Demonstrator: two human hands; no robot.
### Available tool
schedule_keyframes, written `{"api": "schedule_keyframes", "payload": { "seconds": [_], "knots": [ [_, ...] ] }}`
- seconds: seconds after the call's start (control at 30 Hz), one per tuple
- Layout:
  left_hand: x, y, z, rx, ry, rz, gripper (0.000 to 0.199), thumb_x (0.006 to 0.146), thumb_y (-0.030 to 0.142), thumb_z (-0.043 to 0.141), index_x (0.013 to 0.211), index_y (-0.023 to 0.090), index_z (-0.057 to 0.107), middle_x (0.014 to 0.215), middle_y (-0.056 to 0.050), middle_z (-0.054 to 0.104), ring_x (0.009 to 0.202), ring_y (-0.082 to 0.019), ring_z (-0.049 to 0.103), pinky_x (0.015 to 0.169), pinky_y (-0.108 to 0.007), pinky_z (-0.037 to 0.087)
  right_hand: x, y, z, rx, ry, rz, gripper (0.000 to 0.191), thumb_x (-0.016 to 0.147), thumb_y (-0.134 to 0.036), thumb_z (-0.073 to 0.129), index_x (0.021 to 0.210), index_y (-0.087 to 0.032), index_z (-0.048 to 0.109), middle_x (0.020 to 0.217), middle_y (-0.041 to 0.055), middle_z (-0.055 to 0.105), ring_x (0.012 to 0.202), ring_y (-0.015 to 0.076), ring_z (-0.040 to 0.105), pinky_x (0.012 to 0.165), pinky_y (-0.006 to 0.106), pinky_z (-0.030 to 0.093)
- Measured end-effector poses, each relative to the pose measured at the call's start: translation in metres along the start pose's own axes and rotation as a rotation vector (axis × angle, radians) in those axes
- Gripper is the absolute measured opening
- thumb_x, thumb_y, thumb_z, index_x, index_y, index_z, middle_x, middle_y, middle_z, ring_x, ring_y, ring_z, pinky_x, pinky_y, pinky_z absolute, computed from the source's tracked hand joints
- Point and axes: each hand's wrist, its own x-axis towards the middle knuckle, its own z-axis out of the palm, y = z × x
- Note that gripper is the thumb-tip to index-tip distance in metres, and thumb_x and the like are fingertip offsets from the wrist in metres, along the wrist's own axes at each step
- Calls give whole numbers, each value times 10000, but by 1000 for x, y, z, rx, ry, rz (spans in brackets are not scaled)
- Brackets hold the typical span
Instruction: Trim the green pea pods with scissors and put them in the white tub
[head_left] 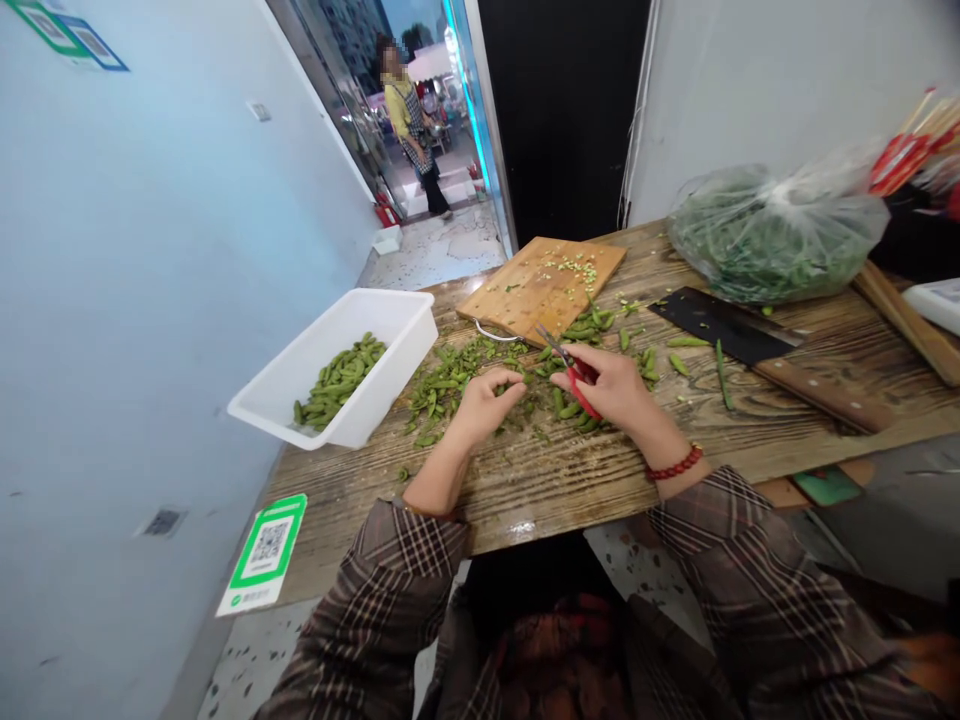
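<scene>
My right hand is closed around red-handled scissors, whose metal blades point up and left, toward the cutting board's near edge. Just left of it, my left hand has thumb and fingertips pinched together; a small green bit shows at the fingertips, too small to name. Green pods and trimmed bits lie scattered on the wooden table around and beyond both hands. On the left, a white plastic tub holds a pile of green pods.
A wooden cutting board with chopped bits lies behind my hands. To the right are a cleaver and a plastic bag of greens. A QR-code card is at the left edge. A person stands beyond the doorway.
</scene>
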Motion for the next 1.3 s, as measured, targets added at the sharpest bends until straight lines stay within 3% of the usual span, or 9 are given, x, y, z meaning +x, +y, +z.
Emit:
{"api": "schedule_keyframes", "payload": {
  "seconds": [0.1, 0.17, 0.3, 0.43, 0.83, 1.17, 1.3],
  "knots": [
    [-5, 2, -6, -275, -26, -180, 255, 759, 366, 656, 896, 153, 688, 692, 5, 609, 466, -63, 373, 479, -212, 296, -2, -1, 1, 14, -95, -38, 465, 780, -488, 658, 1111, -162, 678, 765, 35, 640, 631, 150, 535, 602, 269, 437],
    [-8, 4, -8, -329, -29, -194, 285, 742, 366, 674, 929, 152, 695, 704, 1, 624, 463, -59, 362, 475, -212, 280, -4, -1, 1, 23, -162, -56, 476, 779, -487, 664, 1126, -161, 672, 779, 35, 638, 626, 142, 530, 596, 262, 433],
    [-8, 3, -10, -221, 11, -65, 215, 724, 324, 700, 852, 152, 720, 778, -23, 665, 646, -117, 525, 651, -248, 404, -5, -4, 2, 0, -261, -90, 431, 775, -485, 675, 1095, -197, 688, 743, 21, 623, 605, 136, 516, 572, 256, 414],
    [-6, 2, -13, -119, -80, 64, 175, 761, 308, 670, 811, 150, 727, 839, -50, 685, 815, -171, 588, 824, -296, 423, -5, -5, 2, 1, -312, -102, 414, 768, -468, 690, 1093, -212, 689, 755, 25, 635, 625, 142, 534, 593, 258, 419],
    [-6, 2, -14, -99, -111, 140, 178, 779, 319, 657, 812, 157, 724, 844, -68, 675, 835, -185, 590, 841, -310, 423, -7, -5, 3, -46, -343, -103, 429, 787, -508, 655, 1092, -208, 688, 731, 19, 628, 609, 139, 518, 588, 252, 406],
    [-10, 3, -6, -225, -53, -36, 118, 695, 246, 710, 691, 141, 657, 726, -5, 644, 727, -127, 555, 776, -258, 404, -9, -4, 4, -90, -398, -84, 321, 801, -470, 653, 1027, -248, 708, 749, 13, 698, 634, 160, 599, 593, 250, 420],
    [-10, 7, -6, -389, -3, -148, 147, 682, 248, 715, 724, 145, 619, 647, 19, 599, 537, -64, 457, 545, -195, 340, -8, -1, 5, -65, -333, -74, 351, 805, -483, 643, 1028, -218, 701, 760, 24, 691, 645, 165, 600, 605, 259, 431]
  ]
}}
